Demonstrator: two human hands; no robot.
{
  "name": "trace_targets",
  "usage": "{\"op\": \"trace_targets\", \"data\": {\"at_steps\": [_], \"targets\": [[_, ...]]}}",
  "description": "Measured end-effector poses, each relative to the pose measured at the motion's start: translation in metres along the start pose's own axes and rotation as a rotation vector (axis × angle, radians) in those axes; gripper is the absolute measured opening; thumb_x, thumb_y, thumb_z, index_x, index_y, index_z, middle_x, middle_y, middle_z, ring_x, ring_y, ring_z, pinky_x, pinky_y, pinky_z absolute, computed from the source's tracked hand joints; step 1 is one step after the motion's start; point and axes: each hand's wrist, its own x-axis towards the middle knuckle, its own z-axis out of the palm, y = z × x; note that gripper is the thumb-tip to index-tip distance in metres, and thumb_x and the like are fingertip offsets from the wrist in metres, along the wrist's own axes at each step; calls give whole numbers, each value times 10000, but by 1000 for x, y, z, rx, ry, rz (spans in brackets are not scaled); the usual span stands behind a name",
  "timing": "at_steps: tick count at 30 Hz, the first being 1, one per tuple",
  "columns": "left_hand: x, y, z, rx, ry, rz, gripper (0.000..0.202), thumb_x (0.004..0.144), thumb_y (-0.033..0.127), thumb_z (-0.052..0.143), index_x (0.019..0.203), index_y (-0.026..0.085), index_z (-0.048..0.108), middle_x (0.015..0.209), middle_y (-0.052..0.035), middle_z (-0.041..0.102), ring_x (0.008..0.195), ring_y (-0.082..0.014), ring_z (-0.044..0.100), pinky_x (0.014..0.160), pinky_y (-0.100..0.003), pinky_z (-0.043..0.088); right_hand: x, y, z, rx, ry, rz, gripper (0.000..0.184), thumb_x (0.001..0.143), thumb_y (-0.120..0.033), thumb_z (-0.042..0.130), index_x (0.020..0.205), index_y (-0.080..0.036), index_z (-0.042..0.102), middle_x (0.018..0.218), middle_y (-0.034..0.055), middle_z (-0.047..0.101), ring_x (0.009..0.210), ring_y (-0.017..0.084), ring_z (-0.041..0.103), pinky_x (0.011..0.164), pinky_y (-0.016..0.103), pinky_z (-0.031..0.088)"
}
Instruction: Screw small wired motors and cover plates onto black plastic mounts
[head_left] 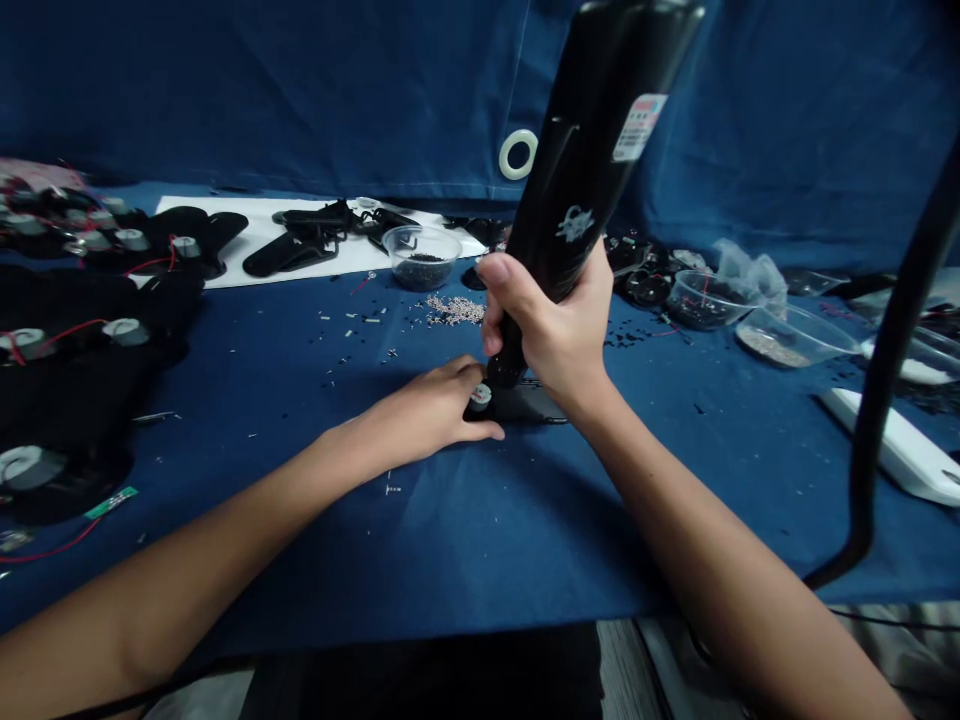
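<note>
In the head view, my right hand [562, 335] is wrapped round a thick black electric screwdriver [581, 160], tilted with its narrow end down. That end meets a dark plastic housing [529, 403] lying on the blue cloth; the exact contact point is hidden. My left hand [446, 405] grips the left end of the housing, thumb on the near side and fingers on the far side. Between thumb and fingers shows a small round silvery motor [480, 396]. Just beyond the hands lies a heap of tiny screws [455, 310].
Black housings with motors and red wires [124, 330] pile up at left. A clear tub of dark bits [421, 262] stands behind; more tubs [795, 338] are at right. A white box-like object [896, 445] and a thick black cable [874, 430] occupy the right side.
</note>
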Motion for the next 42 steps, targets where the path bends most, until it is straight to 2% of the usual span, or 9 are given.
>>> {"op": "trace_targets", "data": {"at_steps": [8, 15, 20, 25, 29, 36, 42], "targets": [[2, 2, -5, -1, -49, -32, 519, 779, 486, 638, 1159, 156, 510, 1170, -102, 565, 997, -280, 573, 834, -369, 447, -1, -1, -2, -76, -74, -17, 528, 775, -720, 419, 1098, -306, 475, 812, -6, 657, 728, 168, 683, 530, 265, 521], [5, -1, -7, -38, -57, -36, 529, 756, 491, 671, 1121, 135, 530, 1132, -109, 583, 974, -266, 581, 807, -347, 456, -2, 0, -3, -129, -230, 45, 581, 797, -756, 260, 1060, -293, 494, 807, 19, 656, 755, 174, 675, 534, 283, 499], [6, -2, -7, -54, -48, -23, 509, 750, 493, 681, 1089, 139, 546, 1095, -98, 596, 948, -255, 589, 787, -334, 459, -1, 2, -5, -156, -158, 37, 588, 791, -765, 255, 1021, -300, 531, 771, 14, 667, 748, 176, 682, 517, 281, 481], [6, 0, -7, -35, -37, -21, 493, 742, 465, 704, 1067, 128, 552, 1080, -111, 604, 944, -267, 592, 788, -345, 461, -1, 4, -5, -143, -187, 30, 613, 779, -784, 240, 1017, -307, 542, 739, 17, 667, 713, 166, 679, 516, 280, 478], [6, 2, -7, -11, -45, -34, 490, 743, 464, 703, 1069, 132, 550, 1090, -118, 602, 956, -280, 590, 795, -359, 462, -1, 4, -6, -146, -221, 31, 590, 808, -760, 223, 1048, -312, 522, 789, 16, 669, 702, 149, 672, 511, 262, 474], [6, 2, -7, 3, -41, -32, 475, 752, 476, 691, 1048, 135, 543, 1087, -118, 605, 953, -276, 593, 784, -354, 464, -1, 5, -5, -129, -146, 41, 564, 811, -745, 288, 1127, -312, 466, 831, -1, 655, 667, 114, 663, 523, 220, 503], [5, 3, -6, 19, -42, -29, 472, 758, 497, 675, 1033, 138, 540, 1059, -114, 612, 928, -270, 598, 773, -349, 464, -1, 2, -7, -108, -189, 79, 577, 797, -758, 308, 1145, -324, 461, 779, -7, 652, 645, 119, 659, 531, 222, 501]]}}
